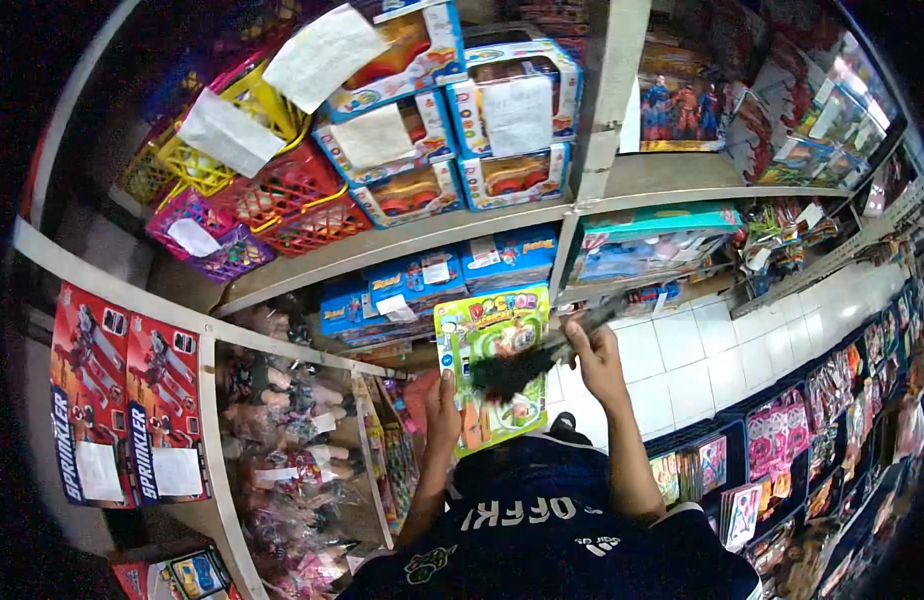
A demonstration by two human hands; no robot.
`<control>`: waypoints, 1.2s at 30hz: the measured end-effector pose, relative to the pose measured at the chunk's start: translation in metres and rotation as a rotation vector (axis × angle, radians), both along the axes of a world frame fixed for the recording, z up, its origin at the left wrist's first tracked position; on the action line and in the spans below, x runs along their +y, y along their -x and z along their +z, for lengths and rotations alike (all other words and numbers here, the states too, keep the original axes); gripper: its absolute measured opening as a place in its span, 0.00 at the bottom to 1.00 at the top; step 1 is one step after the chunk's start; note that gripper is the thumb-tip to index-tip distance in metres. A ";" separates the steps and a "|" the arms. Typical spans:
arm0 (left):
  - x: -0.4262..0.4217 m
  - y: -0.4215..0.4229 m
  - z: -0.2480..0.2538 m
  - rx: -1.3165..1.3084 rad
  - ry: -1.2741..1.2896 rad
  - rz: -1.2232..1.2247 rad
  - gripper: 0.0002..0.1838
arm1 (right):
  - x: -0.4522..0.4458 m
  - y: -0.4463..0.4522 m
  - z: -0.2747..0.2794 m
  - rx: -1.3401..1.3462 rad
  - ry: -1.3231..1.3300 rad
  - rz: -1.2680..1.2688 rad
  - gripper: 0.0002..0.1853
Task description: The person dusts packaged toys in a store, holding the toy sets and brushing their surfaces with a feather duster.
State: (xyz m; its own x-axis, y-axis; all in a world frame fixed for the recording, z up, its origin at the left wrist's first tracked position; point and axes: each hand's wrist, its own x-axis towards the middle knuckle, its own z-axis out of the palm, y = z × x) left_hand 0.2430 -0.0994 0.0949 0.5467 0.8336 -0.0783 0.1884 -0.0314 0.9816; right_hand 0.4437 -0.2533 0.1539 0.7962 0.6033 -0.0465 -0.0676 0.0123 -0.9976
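Observation:
My left hand [442, 412] grips the left edge of a bright green doctor toy pack [527, 303], which is tilted in front of my body. In my right hand [599, 366] is the handle of a dark, bushy duster [514, 374], smeared by motion. The duster's head lies across the front of the pack and hides its middle. Whether the bristles press on the pack or hover just over it, I cannot tell.
Shelves hold boxed toy vehicles [512, 180], plastic baskets [297, 190] and blue boxes [412, 285]. Bagged dolls [292, 430] fill the left shelf, beside red sprinkler packs [167, 400]. Racks of hanging packs [777, 440] line the right, along the white tiled floor [682, 345].

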 end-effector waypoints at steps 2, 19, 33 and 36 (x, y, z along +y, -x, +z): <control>-0.015 -0.019 0.014 -0.001 -0.087 -0.061 0.21 | -0.008 -0.011 -0.002 0.012 -0.178 -0.192 0.15; -0.103 -0.125 0.006 0.086 -0.046 -0.195 0.22 | -0.162 -0.111 -0.026 -0.104 0.105 -0.111 0.13; -0.147 -0.186 0.017 -0.004 0.034 -0.287 0.24 | -0.211 -0.125 -0.016 -0.025 0.016 -0.320 0.11; -0.153 -0.193 0.021 -0.078 0.027 -0.242 0.24 | -0.209 -0.135 -0.007 0.006 -0.298 -0.534 0.10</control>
